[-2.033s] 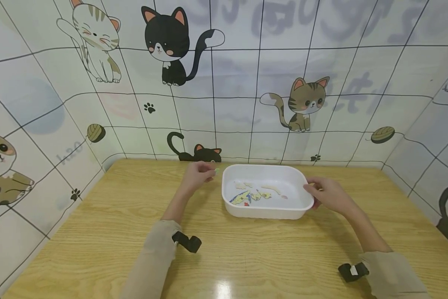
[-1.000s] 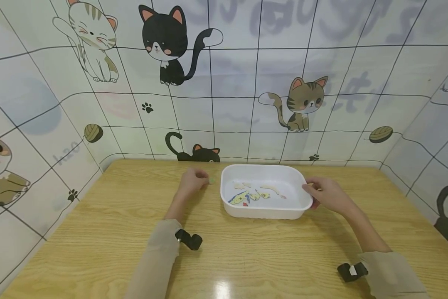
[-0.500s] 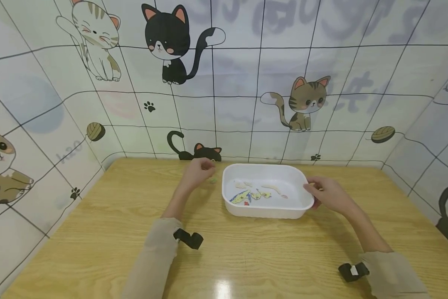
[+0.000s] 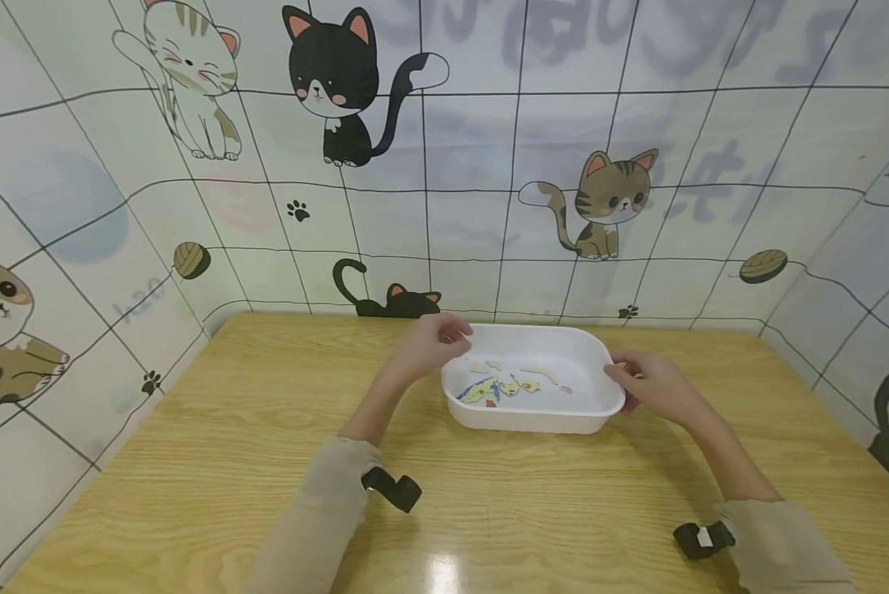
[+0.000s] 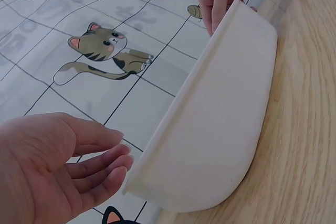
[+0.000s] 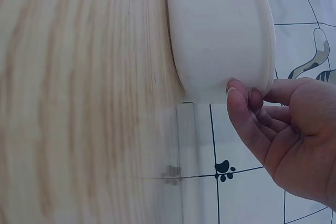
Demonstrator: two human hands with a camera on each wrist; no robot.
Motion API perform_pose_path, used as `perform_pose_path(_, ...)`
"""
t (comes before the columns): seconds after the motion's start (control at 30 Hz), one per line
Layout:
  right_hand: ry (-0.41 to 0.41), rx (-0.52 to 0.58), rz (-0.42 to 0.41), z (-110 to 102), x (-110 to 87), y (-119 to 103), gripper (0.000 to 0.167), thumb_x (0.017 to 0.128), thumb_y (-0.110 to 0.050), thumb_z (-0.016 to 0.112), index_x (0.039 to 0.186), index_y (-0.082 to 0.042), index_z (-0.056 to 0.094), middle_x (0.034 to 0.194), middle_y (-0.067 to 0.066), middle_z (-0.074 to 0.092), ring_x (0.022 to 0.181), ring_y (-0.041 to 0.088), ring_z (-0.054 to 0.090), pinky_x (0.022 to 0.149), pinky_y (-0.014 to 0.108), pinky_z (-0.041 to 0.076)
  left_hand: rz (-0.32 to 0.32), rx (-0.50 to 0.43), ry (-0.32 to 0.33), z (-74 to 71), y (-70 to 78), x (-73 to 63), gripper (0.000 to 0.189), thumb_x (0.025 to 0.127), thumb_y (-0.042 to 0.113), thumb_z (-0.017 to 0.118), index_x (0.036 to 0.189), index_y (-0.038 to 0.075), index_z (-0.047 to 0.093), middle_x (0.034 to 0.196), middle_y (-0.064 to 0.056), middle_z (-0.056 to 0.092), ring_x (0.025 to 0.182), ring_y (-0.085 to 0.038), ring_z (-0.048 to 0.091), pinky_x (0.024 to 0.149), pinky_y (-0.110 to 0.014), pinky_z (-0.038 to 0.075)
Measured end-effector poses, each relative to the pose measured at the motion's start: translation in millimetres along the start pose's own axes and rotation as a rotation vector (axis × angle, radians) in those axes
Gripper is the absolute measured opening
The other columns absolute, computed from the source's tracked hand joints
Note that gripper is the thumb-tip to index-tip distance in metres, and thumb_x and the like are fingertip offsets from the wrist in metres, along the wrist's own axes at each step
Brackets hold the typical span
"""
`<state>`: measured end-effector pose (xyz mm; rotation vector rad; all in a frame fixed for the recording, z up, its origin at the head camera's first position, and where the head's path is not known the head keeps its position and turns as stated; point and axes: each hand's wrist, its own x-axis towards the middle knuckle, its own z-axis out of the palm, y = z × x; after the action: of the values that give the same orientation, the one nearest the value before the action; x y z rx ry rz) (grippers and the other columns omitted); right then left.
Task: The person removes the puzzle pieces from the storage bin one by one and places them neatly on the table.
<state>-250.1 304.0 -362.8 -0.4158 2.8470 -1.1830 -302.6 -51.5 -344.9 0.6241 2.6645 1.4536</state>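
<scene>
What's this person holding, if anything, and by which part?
The right hand holds the white tray by the rim at its right end. The left hand appears to hold nothing.

Extends both arms (image 4: 373, 412) forward, spaced apart.
Bends fingers (image 5: 105, 174) of left hand (image 4: 428, 345) loosely; pinches with thumb (image 4: 621, 376) and fingers of right hand (image 4: 650, 383).

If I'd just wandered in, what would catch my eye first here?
Probably the black-and-white cartoon cat, printed high on the backdrop behind the table. Next, perhaps, the white tub on the wooden table, with small yellow and blue pieces lying inside. The right hand grips one end of the tub, while the left hand hovers by the other, fingers loosely curved.
</scene>
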Motion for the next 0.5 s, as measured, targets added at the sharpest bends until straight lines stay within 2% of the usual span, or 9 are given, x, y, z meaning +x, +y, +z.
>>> perform_pose_path(0.1, 0.0, -0.004, 0.0, 1, 0.8, 1, 0.039, 0.105, -0.011, 0.055, 0.132, 0.017, 0.052, 0.087, 0.014, 0.068, 0.062, 0.023, 0.067, 0.057, 0.039, 0.059, 0.014, 0.021, -0.031, 5.0, 4.6, -1.0, 0.024, 0.095, 0.014, 0.068, 0.116, 0.003, 0.07, 0.104, -0.007, 0.07, 0.098, -0.022, 0.065, 0.086, -0.036, 0.053)
perform_pose_path(0.3, 0.0, -0.001, 0.0, 1, 1.2, 1, 0.039, 0.105, -0.011, 0.054, 0.132, 0.017, 0.052, 0.088, 0.016, 0.068, 0.062, 0.022, 0.066, 0.057, 0.038, 0.059, 0.065, 0.123, -0.122, 20.6, 10.4, 0.9, 0.025, 0.094, 0.011, 0.069, 0.117, 0.001, 0.068, 0.1, -0.007, 0.069, 0.093, -0.02, 0.064, 0.083, -0.032, 0.052)
perform_pose_path(0.5, 0.0, 0.007, -0.001, 0, 0.6, 0, 0.039, 0.105, -0.01, 0.054, 0.132, 0.018, 0.051, 0.089, 0.017, 0.069, 0.062, 0.022, 0.067, 0.058, 0.037, 0.059, 0.091, 0.149, -0.198, 35.9, 10.2, 8.1, 0.026, 0.093, 0.007, 0.071, 0.117, -0.003, 0.066, 0.096, -0.007, 0.069, 0.089, -0.016, 0.064, 0.081, -0.027, 0.051)
